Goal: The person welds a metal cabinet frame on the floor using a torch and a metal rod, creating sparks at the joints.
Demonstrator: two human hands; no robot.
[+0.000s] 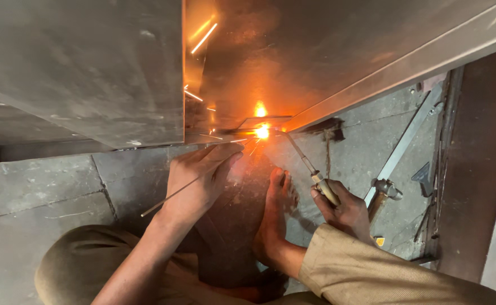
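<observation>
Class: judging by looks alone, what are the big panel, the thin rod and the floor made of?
Panel: apparently sheet metal, dull grey, mirroring the orange glow. Rod in the left hand: probably bare metal wire, thin and straight. Floor: likely stone or concrete slabs, rough grey, with joints.

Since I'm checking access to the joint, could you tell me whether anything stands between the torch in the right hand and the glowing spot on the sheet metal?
Nothing visible does. The torch in the right hand runs straight to the glowing spot. The thin rod in the left hand comes in from the other side, and the bare foot lies below that line.
</observation>
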